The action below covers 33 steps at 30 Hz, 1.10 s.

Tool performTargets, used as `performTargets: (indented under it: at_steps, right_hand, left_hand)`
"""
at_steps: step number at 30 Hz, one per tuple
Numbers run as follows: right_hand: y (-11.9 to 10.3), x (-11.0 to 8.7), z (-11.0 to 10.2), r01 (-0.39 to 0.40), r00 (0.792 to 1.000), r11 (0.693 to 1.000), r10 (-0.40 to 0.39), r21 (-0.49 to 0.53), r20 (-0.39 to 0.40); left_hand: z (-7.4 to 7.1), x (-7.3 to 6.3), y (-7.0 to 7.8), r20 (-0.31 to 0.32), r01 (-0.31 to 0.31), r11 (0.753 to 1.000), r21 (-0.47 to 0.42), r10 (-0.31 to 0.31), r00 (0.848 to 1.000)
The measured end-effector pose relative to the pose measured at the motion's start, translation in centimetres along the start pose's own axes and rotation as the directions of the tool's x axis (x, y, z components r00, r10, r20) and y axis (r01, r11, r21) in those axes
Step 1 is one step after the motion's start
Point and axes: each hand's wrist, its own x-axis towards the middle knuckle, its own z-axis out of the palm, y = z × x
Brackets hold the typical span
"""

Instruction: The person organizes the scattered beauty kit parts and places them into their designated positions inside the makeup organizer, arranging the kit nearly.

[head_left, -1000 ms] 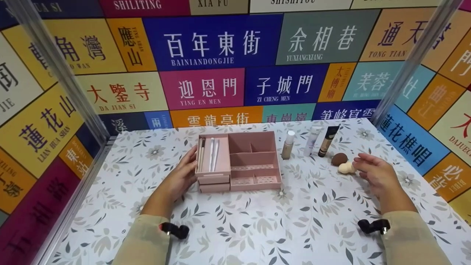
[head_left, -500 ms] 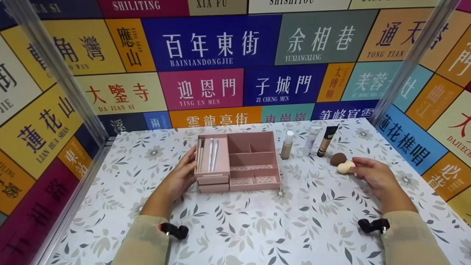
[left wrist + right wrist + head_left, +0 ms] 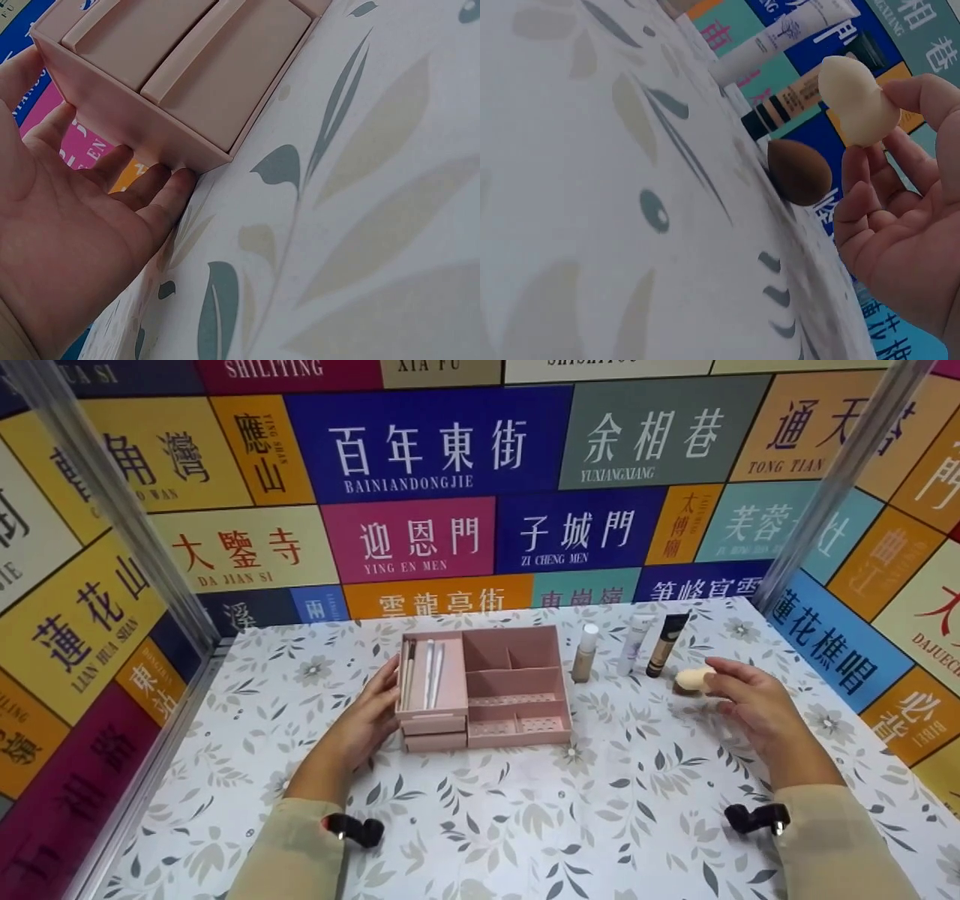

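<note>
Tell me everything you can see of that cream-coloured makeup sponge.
The cream-coloured makeup sponge is gourd-shaped: two rounded lobes, narrower waist, matte, soft-looking surface. The right hand pinches it toward one end and holds it off the patterned tabletop, near the brown makeup sponge but apart from it.

1. Left hand [image 3: 82,206]: fingertips touch the pink box's [image 3: 112,111] left side.
2. Two drawers [image 3: 232,79] face near.
3. Leaf-patterned table [image 3: 360,247] spreads right.
4. Coloured, lettered panels [image 3: 84,136] show on the far side.
</note>
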Motion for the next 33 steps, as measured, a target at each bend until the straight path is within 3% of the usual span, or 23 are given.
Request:
performTargets:
  at_steps: [4, 8, 18, 24, 33]
  right_hand:
    - [-1.1, -1.1, 2.2, 0.109, 0.992, 0.993, -0.111, 0.036, 0.052]
    - [-2.0, -2.0, 4.7, 0.218, 0.968, 0.973, -0.225, 0.069, 0.114]
    - [-2.8, -3.8, 10.8, 0.352, 0.923, 0.936, -0.348, 0.004, 0.164]
    - [-2.6, -4.0, 14.4, 0.382, 0.906, 0.922, -0.360, -0.064, 0.223]
    - [-1.6, -3.9, 18.6, 0.363, 0.894, 0.922, -0.303, -0.136, 0.329]
  left_hand:
    - [0.0, 0.1, 0.0, 0.001, 0.001, 1.000, -0.001, -0.001, 1.000]
    - [0.0, 0.1, 0.0, -0.008, 0.010, 1.000, 0.002, -0.010, 1.000]
    - [0.1, 0.1, -0.1, 0.003, -0.002, 1.000, -0.001, 0.002, 1.000]
    - [0.0, 0.2, -0.2, 0.010, -0.011, 1.000, 0.010, 0.011, 1.000]
    - [-0.1, 0.1, 0.0, 0.010, 0.007, 1.000, 0.012, -0.007, 1.000]
